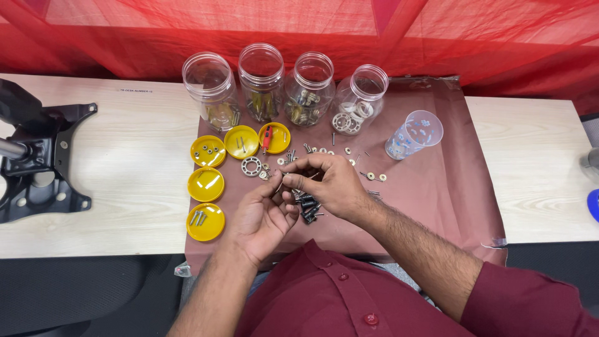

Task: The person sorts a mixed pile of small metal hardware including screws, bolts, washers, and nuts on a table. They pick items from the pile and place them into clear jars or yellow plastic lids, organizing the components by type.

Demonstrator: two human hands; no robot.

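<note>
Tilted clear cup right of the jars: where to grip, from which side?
Grip the clear patterned cup around its mid wall, probably coming from the right, the bare side of the brown mat. It lies tipped, with its open mouth toward the upper right, so a rim pinch looks awkward. The leaning jar and loose washers crowd its left.

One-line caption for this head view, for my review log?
Both hands, left hand and right hand, pinch small hardware above a brown mat with yellow lids and jars.
</note>
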